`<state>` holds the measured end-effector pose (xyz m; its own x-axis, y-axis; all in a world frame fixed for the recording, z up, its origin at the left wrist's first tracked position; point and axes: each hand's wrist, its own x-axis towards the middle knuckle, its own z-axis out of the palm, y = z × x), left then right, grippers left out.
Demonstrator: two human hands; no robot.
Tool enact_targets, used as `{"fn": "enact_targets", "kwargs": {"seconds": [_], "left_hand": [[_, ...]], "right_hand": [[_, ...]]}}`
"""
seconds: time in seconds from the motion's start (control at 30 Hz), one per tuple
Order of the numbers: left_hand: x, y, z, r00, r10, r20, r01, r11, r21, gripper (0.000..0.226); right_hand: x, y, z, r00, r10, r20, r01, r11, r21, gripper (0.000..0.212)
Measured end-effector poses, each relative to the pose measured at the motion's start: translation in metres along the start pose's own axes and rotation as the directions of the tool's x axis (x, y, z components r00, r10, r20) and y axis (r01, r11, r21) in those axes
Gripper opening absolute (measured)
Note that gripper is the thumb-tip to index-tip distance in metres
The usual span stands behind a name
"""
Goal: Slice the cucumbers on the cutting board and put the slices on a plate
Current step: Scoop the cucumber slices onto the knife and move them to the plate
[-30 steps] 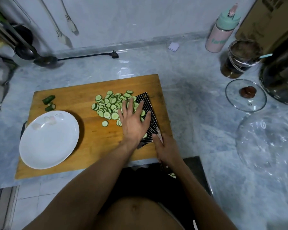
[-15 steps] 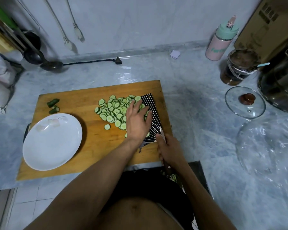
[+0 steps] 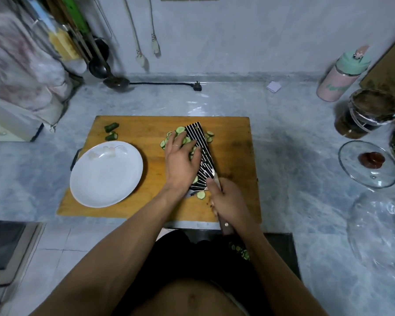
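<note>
Since a second ago, the left hand [image 3: 181, 159] has drawn the loose cucumber slices [image 3: 185, 141] into a tighter heap against the cleaver blade [image 3: 200, 153], which now stands more on edge than flat, and the whole board sits further from the counter's near edge in view.

Nearest the body, the right hand [image 3: 228, 201] is wrapped round the cleaver's handle, whose wooden butt sticks out below the wrist. One stray slice [image 3: 200, 195] lies just left of that hand, by the blade's heel. Beyond the right hand, the dark, white-striped blade runs away up the wooden cutting board [image 3: 233, 156]. Pressed to its left face is the left hand, fingers straight and close together, palm down over the heap, with slices showing under and past the fingertips and a few more on the blade's far right side.

Left of the left hand, a white plate [image 3: 106, 174] rests on the board with nothing on it. Beyond the plate lie two dark cucumber end pieces [image 3: 111, 131]. Far right of the right hand, on the marble counter [image 3: 294, 133], sit a glass lid [image 3: 368, 164], a dark jar [image 3: 363, 115] and, further back, a pink bottle with a green cap [image 3: 341, 75]
</note>
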<state>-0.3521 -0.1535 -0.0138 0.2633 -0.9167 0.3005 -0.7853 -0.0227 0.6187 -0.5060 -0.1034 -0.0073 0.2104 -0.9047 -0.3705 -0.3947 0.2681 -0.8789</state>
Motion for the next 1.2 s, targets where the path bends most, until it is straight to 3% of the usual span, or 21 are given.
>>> {"fn": "enact_targets", "kwargs": {"seconds": [0.2,0.37,0.53,0.87,0.97,1.03,1.13,1.2], "left_hand": [[-0.005,-0.068,-0.062,0.983,-0.112,-0.147,0.121,0.991,0.052,0.032],[-0.012,-0.108,-0.094,0.963,-0.189,-0.193,0.200,0.979,0.037,0.033],[-0.011,-0.133,-0.108,0.963,-0.234,-0.136,0.242,0.969,0.046,0.035],[-0.014,-0.183,-0.143,0.997,-0.057,0.051,0.045,0.977,0.210,0.023],[-0.015,-0.181,-0.156,0.999,-0.008,0.036,0.001,0.982,0.186,0.022],[-0.010,-0.178,-0.160,0.997,-0.074,0.008,0.072,0.987,0.142,0.028],[0.007,-0.175,-0.159,0.984,-0.154,0.090,0.151,0.988,0.045,0.040],[0.014,-0.172,-0.158,0.986,-0.083,0.144,0.080,0.996,0.031,0.041]], "right_hand": [[0.013,-0.034,0.071,0.982,-0.071,0.176,0.079,0.996,-0.039,0.039],[0.014,-0.058,0.116,0.974,-0.049,0.222,0.085,0.985,-0.152,0.040],[0.014,-0.071,0.140,0.983,-0.015,0.185,0.058,0.972,-0.227,0.040],[0.029,-0.071,0.139,0.989,-0.076,0.123,0.117,0.924,-0.365,0.045],[0.032,-0.069,0.131,0.986,-0.105,0.132,0.152,0.894,-0.422,0.045],[0.032,-0.069,0.126,0.983,-0.113,0.147,0.169,0.875,-0.453,0.044],[0.029,-0.073,0.121,0.975,-0.134,0.177,0.206,0.842,-0.498,0.040],[0.026,-0.078,0.119,0.970,-0.154,0.189,0.231,0.831,-0.506,0.041]]}}
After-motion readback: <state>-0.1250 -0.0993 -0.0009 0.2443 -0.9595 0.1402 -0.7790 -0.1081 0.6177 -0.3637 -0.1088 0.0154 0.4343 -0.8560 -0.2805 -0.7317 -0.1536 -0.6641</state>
